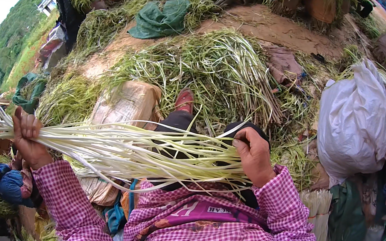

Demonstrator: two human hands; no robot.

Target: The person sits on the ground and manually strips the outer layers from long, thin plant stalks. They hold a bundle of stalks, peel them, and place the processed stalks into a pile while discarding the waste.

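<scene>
My left hand (30,137) is closed around the white stalk ends of a long bundle of pale green-white stems (127,146), which stretches level across my lap. At the bundle's leafy right end, my right hand (254,155) has thumb and forefinger pinched together at a thin stem. Whether the other fingers hold anything is hidden. Loose stems fan out and hang between the two hands. Beyond my knees lies a heap of similar stems (241,63), with brownish ends towards the right.
A wrapped block (130,104) stands beside my red shoe (185,100). At right are a large white sack (355,121) and upright tied stem bundles (316,214). A green cloth (160,19) lies on the ground ahead. Other people sit at the far left and right edges.
</scene>
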